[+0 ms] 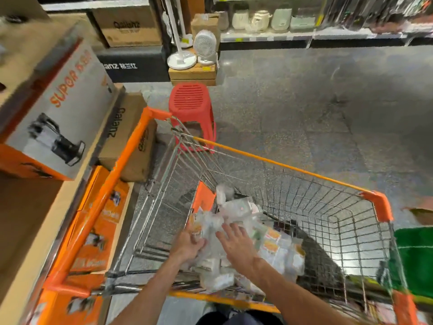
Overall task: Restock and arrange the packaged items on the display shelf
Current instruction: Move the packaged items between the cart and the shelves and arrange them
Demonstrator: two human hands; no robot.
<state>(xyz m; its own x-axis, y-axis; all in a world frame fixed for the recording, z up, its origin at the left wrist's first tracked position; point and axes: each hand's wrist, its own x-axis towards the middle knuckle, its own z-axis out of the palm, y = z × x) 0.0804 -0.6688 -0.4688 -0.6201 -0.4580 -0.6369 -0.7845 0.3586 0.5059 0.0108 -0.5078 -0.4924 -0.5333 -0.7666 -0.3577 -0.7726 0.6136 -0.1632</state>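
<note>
Head view: I log one wire shopping cart (281,164) with orange rails and corners, standing near and centre on the grey floor (328,102). Contents: a loose heap of packaged items (274,247), clear bags with white and orange labels, piled against the cart's near left end; the far right of the basket shows bare mesh. My left hand (187,245) reaches over the near rail, its fingers curled round one orange-labelled packet (198,228) at the left edge of the heap. My right hand (236,245) lies just beside it on top of the heap, fingers spread and straight, holding nothing. Left of the cart: a grey and orange blender box (58,109) on a wooden shelf board (28,219), and a brown carton (126,130) on the floor beside it. Beyond the cart's far left corner: a red plastic stool (191,102). Farther back: a white desk fan (205,43) on a low wooden block, and a far shelf (328,35) carrying pale kitchen appliances. Near right edge: a green object (414,259), which I cannot identify.
</note>
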